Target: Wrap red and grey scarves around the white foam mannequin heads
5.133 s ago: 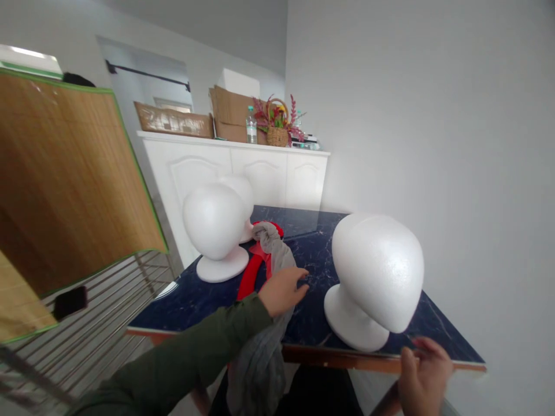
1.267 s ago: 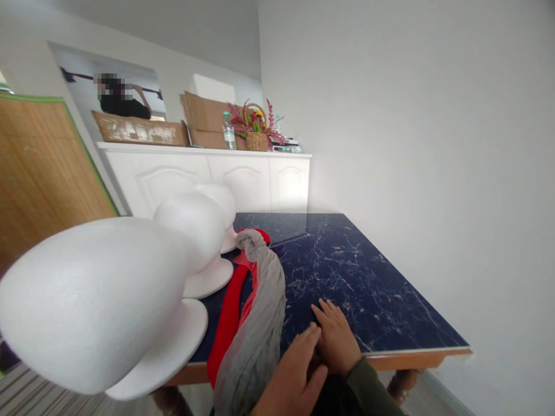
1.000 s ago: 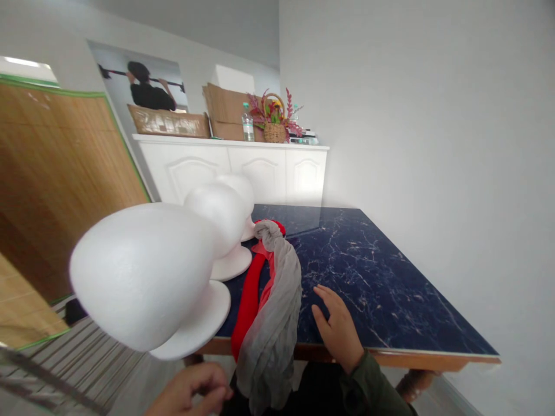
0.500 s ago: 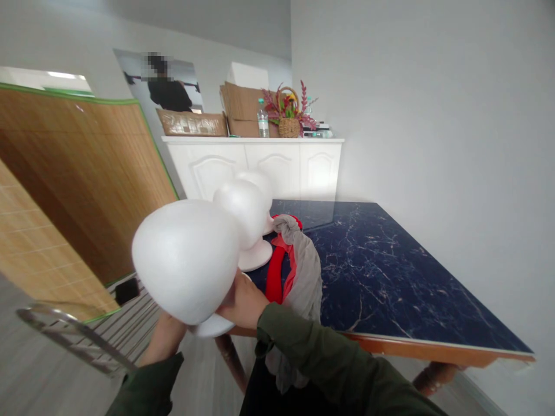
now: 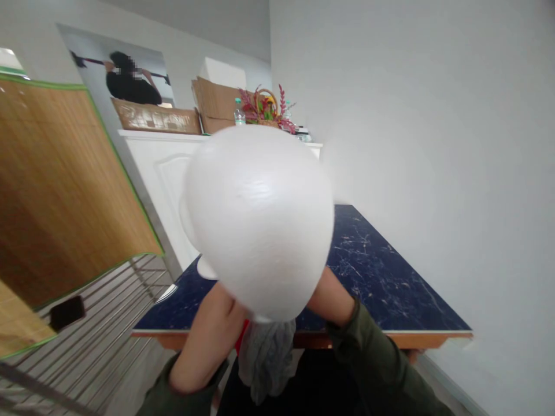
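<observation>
Gripping white headform, bottle label illegible

I have 1 white foam head between my 2 hands, my left hand at its lower left and my right hand at its lower right, my fingertips hidden from me behind it. It is a plain, matt white, egg-like form, broad and rounded at the crown and narrowing toward the bottom. A soft shine sits on its upper middle, over a faintly rippled surface, and its outline is slightly blurred. It is right in front of me, over the near side of the table, its crown up; I cannot tell whether its base touches the tabletop.
</observation>
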Available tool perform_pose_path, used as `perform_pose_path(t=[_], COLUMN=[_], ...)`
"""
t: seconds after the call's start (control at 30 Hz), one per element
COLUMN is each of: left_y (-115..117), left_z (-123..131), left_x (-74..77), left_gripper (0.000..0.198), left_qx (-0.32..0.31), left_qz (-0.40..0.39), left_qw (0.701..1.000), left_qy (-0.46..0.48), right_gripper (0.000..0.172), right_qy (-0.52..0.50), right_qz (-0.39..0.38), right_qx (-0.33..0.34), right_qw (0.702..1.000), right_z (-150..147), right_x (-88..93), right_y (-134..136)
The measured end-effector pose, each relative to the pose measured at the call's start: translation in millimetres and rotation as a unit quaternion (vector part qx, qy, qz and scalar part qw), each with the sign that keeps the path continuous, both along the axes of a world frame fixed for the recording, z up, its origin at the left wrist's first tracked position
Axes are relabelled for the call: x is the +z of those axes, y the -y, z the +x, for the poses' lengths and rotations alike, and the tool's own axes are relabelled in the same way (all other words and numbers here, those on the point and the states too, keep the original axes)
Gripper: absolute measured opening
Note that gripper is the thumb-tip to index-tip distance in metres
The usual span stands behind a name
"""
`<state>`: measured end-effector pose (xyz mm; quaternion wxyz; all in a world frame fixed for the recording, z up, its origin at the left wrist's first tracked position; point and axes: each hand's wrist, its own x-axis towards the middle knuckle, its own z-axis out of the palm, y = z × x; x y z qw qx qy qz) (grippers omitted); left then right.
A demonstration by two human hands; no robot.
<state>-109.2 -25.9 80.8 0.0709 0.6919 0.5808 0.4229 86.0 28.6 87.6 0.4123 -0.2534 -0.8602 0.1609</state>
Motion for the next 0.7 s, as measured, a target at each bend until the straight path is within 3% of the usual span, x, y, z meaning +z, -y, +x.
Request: perform_pose_path(t=[0.13,0.23,0.33,0.47,0.6,0.7], left_y=[-83,-140,-170,-175,-160,-136], left_z=[83,131,152,152,143,124], left_x=[-7.4,-29.7,-54.5,-68.9,-58.3,-46.9], left_gripper=[0.052,0.066,0.061,0.062,0.057,0.043], left_qx=[-0.192,-0.227,-0.218,-0.207,-0.196,-0.149], left_qz=[0.03,-0.019,-0.084,-0.095,-0.102,-0.093], left_qw=[0.979,0.971,0.97,0.973,0.975,0.983], left_qy=[0.057,0.075,0.069,0.042,-0.015,-0.058], right_gripper=[0.049,0.048,0.046,0.051,0.056,0.058], right_qy=[-0.003,-0.01,-0.011,-0.033,-0.045,-0.028], right_qz=[-0.018,-0.077,-0.107,-0.112,-0.13,-0.147], right_qx=[-0.125,-0.182,-0.205,-0.205,-0.21,-0.227], right_qw=[0.992,0.98,0.973,0.972,0.968,0.962], right_z=[86,128,146,149,149,153], right_x=[-13.3,-35.4,-60.8,-88.9,-99.5,-100.7], right_y=[-54,-85,-105,-118,-119,-115])
